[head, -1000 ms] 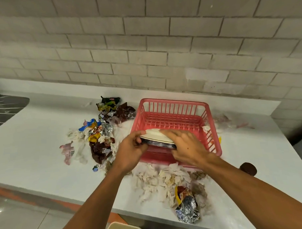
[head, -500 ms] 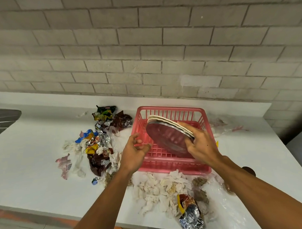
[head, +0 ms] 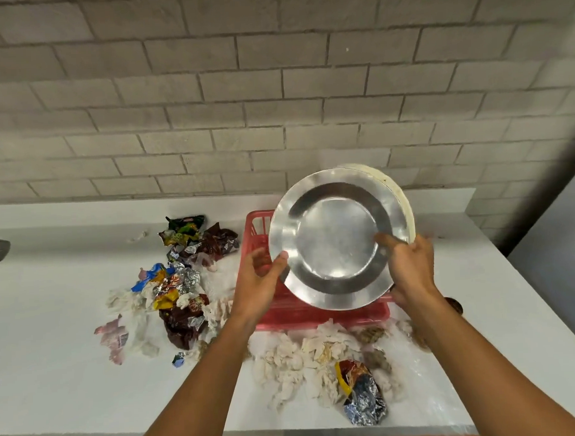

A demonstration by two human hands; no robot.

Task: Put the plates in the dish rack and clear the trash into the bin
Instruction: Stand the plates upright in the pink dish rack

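Fingers (head: pixel 259 256) of the left hand (head: pixel 259 287) are loosely spread and grip nothing, only the thumb tip touching the lower left rim of the steel plate (head: pixel 332 242). The right hand (head: pixel 412 272) grips that plate with its thumb on the face, its other fingers hidden behind. The plate stands nearly upright above the red dish rack (head: pixel 322 314), covering most of it. A white plate (head: pixel 399 194) behind shows only an edge, and wrappers (head: pixel 181 286) litter the counter (head: pixel 55 323).
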